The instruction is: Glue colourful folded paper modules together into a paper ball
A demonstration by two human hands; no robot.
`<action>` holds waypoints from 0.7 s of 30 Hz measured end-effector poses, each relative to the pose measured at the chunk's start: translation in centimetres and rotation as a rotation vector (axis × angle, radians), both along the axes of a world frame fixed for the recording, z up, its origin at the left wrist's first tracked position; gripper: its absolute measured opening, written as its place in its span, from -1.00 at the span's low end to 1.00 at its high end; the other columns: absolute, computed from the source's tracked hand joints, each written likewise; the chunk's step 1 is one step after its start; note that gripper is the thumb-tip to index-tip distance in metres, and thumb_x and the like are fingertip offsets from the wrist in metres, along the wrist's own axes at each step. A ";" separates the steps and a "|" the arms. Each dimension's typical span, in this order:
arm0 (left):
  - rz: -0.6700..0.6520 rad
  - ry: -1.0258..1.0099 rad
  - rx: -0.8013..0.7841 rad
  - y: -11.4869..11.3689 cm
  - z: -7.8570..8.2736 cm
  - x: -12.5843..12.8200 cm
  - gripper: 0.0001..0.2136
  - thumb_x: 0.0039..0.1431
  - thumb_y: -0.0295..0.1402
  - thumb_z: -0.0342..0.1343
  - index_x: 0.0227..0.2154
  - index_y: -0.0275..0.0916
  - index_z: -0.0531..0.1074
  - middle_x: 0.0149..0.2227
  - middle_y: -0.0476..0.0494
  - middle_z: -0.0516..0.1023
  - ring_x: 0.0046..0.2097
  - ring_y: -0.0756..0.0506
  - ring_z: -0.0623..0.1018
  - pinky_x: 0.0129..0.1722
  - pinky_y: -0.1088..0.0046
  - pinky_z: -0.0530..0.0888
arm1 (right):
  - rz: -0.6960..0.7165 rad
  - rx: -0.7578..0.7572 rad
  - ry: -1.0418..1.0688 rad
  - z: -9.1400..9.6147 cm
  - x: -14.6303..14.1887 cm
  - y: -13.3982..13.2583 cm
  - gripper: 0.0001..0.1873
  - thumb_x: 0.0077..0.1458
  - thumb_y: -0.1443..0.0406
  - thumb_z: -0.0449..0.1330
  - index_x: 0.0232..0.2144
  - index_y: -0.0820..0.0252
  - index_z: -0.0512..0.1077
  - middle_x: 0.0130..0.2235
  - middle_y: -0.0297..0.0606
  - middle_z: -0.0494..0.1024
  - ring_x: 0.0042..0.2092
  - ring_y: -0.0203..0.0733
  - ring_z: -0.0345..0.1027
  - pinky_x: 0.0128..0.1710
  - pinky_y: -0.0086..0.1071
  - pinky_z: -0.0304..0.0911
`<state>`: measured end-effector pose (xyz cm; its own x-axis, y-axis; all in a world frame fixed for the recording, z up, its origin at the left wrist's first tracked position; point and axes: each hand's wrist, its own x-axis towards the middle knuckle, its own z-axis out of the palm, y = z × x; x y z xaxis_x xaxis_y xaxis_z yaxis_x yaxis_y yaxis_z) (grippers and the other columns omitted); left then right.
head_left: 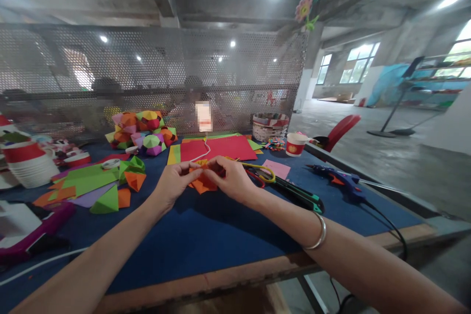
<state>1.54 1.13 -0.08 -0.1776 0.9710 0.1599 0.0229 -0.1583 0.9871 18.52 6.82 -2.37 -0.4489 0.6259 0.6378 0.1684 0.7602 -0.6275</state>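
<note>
An orange folded paper piece (pixel 203 185) is held between both hands above the blue tabletop. My left hand (pixel 172 181) pinches its left side with thumb and fingers. From the other side, my right hand (pixel 231 179) grips it, fingers closed at the top edge. Fingertips cover part of the folds. Behind the hands lies a stack of coloured sheets with a red sheet (pixel 228 148) on top. Yellow-handled scissors (pixel 267 172) and a black-and-green utility knife (pixel 300 194) rest just right of my right hand.
Left are loose folded papers (pixel 88 179), finished paper balls (pixel 143 130) and stacked paper cups (pixel 31 164). A glue gun (pixel 340 181) with a trailing cord, a paper cup (pixel 296 144) and a woven basket (pixel 270 126) stand right. A perforated metal screen (pixel 231 68) borders the table's back.
</note>
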 end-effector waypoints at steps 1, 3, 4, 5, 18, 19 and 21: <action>-0.007 0.003 -0.003 0.0 0.0 0.0 -0.54 -0.47 -0.11 0.59 -0.49 -0.27 0.61 -0.49 -0.07 0.63 -0.44 -0.03 0.54 -0.41 0.48 0.44 | 0.016 0.000 0.016 0.0 0.0 0.0 -0.92 0.21 0.32 0.21 -0.30 0.22 0.49 -0.35 -0.25 0.61 -0.34 -0.26 0.44 -0.30 -0.41 0.29; -0.018 0.011 -0.014 -0.1 0.0 0.0 -0.55 -0.45 -0.13 0.60 -0.48 -0.28 0.61 -0.49 -0.08 0.64 -0.44 -0.04 0.54 -0.42 0.48 0.44 | 0.036 0.013 0.030 -0.1 0.0 0.1 -0.93 0.21 0.34 0.20 -0.29 0.22 0.50 -0.34 -0.24 0.62 -0.33 -0.25 0.46 -0.30 -0.40 0.31; -0.028 0.007 -0.021 -0.2 -0.1 0.0 -0.56 -0.44 -0.14 0.59 -0.48 -0.28 0.61 -0.49 -0.09 0.64 -0.43 -0.04 0.55 -0.42 0.49 0.45 | 0.042 0.020 0.034 -0.1 0.0 0.1 -0.93 0.21 0.35 0.20 -0.30 0.22 0.50 -0.35 -0.25 0.62 -0.34 -0.25 0.46 -0.30 -0.41 0.31; -0.040 -0.003 -0.028 -0.2 -0.1 0.0 -0.57 -0.43 -0.16 0.59 -0.48 -0.28 0.61 -0.48 -0.09 0.64 -0.43 -0.04 0.55 -0.41 0.49 0.45 | 0.047 0.024 0.041 -0.1 0.0 0.2 -0.93 0.21 0.36 0.20 -0.31 0.22 0.50 -0.35 -0.25 0.62 -0.34 -0.25 0.46 -0.30 -0.41 0.31; -0.047 -0.121 -0.179 -0.3 0.5 -0.1 -0.77 -0.27 -0.35 0.49 -0.49 -0.31 0.64 -0.54 -0.15 0.64 -0.57 -0.03 0.53 -0.55 0.51 0.42 | 0.085 0.078 0.072 0.2 0.2 0.0 -0.83 0.14 0.46 0.18 -0.33 0.19 0.57 -0.28 -0.24 0.66 -0.26 -0.24 0.50 -0.21 -0.39 0.36; -0.036 -0.131 -0.180 -0.4 0.6 -0.1 -0.77 -0.28 -0.37 0.48 -0.50 -0.33 0.63 -0.55 -0.16 0.64 -0.57 -0.02 0.54 -0.54 0.51 0.43 | 0.091 0.081 0.064 0.3 0.3 0.0 -0.80 0.11 0.48 0.17 -0.33 0.19 0.58 -0.28 -0.25 0.67 -0.26 -0.24 0.51 -0.20 -0.39 0.37; -0.019 -0.144 -0.185 -0.5 0.8 0.1 -0.79 -0.28 -0.39 0.47 -0.51 -0.34 0.62 -0.55 -0.17 0.64 -0.56 -0.02 0.53 -0.54 0.52 0.43 | 0.106 0.093 0.043 0.4 0.5 0.0 -0.74 0.07 0.52 0.14 -0.33 0.20 0.60 -0.28 -0.24 0.67 -0.24 -0.23 0.52 -0.18 -0.38 0.37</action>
